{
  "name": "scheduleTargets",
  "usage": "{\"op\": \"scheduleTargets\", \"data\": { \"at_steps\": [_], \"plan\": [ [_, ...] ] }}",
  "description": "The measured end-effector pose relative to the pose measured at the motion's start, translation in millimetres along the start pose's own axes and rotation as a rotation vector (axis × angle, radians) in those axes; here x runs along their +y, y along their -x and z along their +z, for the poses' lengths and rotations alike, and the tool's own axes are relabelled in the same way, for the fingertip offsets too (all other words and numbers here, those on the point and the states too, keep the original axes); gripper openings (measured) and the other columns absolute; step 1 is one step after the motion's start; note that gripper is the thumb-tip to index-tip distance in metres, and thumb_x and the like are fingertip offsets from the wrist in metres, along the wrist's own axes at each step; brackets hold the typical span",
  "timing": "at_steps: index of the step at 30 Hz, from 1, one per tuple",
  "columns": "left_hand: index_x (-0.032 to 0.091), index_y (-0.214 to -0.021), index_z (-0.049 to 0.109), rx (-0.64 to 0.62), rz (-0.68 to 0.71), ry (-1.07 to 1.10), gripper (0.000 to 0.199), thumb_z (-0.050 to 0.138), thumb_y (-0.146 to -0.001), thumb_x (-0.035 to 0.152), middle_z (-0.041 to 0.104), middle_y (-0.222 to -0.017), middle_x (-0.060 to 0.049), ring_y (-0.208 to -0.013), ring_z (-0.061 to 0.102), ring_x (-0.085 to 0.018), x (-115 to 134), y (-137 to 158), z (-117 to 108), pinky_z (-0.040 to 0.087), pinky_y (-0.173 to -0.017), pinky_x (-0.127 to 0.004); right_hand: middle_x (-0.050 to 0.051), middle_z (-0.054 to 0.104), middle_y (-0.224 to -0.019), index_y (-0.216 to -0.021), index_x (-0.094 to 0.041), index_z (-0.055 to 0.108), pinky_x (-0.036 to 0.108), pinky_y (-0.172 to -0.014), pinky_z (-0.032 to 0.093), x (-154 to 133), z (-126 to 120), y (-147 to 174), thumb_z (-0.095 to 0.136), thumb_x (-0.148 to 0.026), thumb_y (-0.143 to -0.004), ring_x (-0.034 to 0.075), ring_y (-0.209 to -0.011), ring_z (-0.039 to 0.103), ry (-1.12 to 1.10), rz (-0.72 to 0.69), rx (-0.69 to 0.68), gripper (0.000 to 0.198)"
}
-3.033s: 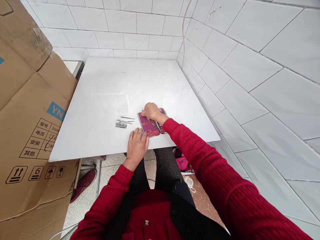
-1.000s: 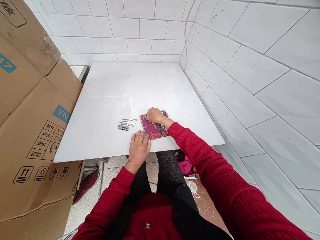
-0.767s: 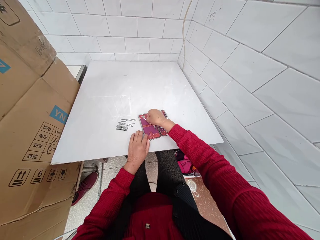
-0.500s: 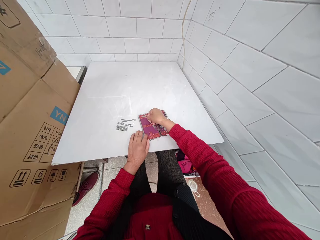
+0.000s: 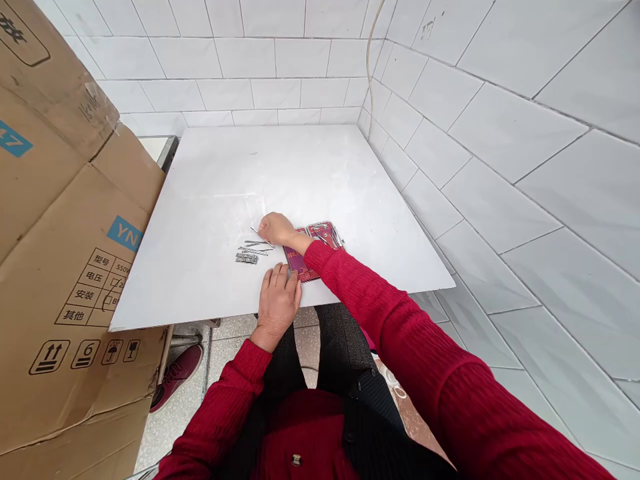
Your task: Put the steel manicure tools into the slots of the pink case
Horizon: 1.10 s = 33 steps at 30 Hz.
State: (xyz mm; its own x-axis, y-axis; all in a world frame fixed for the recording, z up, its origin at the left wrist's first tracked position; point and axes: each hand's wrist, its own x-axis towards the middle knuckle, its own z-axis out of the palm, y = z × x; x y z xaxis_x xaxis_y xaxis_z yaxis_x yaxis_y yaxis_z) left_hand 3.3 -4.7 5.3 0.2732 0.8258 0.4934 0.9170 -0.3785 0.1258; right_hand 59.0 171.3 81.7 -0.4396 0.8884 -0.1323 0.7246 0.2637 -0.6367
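A manicure case, red and purple with metal edges, lies opened flat near the table's front edge; slim tools show in its right half. My left hand rests with fingers stretched out at the case's lower left corner, holding nothing. Above the table left of the case, my right hand pinches a slim metal manicure tool, whose tip sticks out to the left; its exact kind is too small to tell. Several thin metal tools lie loosely below that hand. Beside them are silvery nail clippers.
The white table meets tiled walls at the back and right. A tall cardboard box stands against its left side. A cable hangs in the back corner. A dark red shoe is on the floor below.
My right hand has moved left from over the case to above the loose tools, carrying a slim metal tool. My left hand has stayed at the case's corner. The view has shifted slightly.
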Motion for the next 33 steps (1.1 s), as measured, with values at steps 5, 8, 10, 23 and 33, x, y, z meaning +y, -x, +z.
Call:
{"op": "scheduleTargets", "data": {
  "at_steps": [5,8,10,23,33],
  "plan": [
    [0.01,-0.123,0.07,0.007,0.007,-0.008,0.032,0.048,-0.103,0.023,0.069,-0.132,-0.021,-0.131,0.061,-0.034,0.1,-0.5,0.5,0.047,-0.111,-0.05,0.005,0.076,-0.076,-0.074,-0.014,0.076,0.021,-0.059,0.039,-10.1,15.0,1.4,0.056,-0.008,-0.084,0.012,-0.063,0.058,0.141,-0.014,-0.033,0.023],
    [0.01,-0.123,0.07,0.007,0.005,-0.001,0.032,0.048,-0.103,0.022,0.069,-0.131,-0.021,-0.13,0.061,-0.034,0.1,0.0,0.2,0.047,-0.112,-0.05,0.005,0.076,-0.08,-0.079,-0.015,0.077,0.023,-0.06,0.038,1.2,-1.1,16.4,0.053,-0.01,-0.087,0.013,-0.064,0.057,0.208,-0.008,0.066,0.025],
    [0.01,-0.123,0.07,0.004,0.003,0.012,0.032,0.048,-0.103,0.022,0.069,-0.131,-0.021,-0.131,0.061,-0.034,0.0,0.3,0.0,0.045,-0.113,-0.051,0.007,0.077,-0.086,-0.088,-0.016,0.078,0.024,-0.065,0.04,14.7,-18.3,29.8,0.051,-0.013,-0.091,0.014,-0.071,0.061,0.248,0.035,0.168,0.027],
    [0.013,-0.123,0.069,-0.002,0.002,0.014,0.032,0.046,-0.104,0.024,0.069,-0.132,-0.02,-0.131,0.061,-0.033,-0.8,-0.3,0.2,0.046,-0.113,-0.051,0.018,0.077,-0.112,-0.11,-0.014,0.074,0.033,-0.088,0.051,51.2,-17.7,97.5,0.044,-0.028,-0.104,0.028,-0.108,0.073,0.592,0.184,0.171,0.033],
    [0.014,-0.124,0.068,-0.01,-0.026,0.077,0.032,0.047,-0.102,0.023,0.067,-0.133,-0.02,-0.133,0.059,-0.032,-1.8,0.1,1.9,0.045,-0.114,-0.052,0.023,0.076,-0.114,-0.113,-0.009,0.074,0.033,-0.088,0.054,37.8,-17.7,95.3,0.044,-0.022,-0.103,0.029,-0.108,0.074,0.588,0.205,0.141,0.034]
  ]
}}
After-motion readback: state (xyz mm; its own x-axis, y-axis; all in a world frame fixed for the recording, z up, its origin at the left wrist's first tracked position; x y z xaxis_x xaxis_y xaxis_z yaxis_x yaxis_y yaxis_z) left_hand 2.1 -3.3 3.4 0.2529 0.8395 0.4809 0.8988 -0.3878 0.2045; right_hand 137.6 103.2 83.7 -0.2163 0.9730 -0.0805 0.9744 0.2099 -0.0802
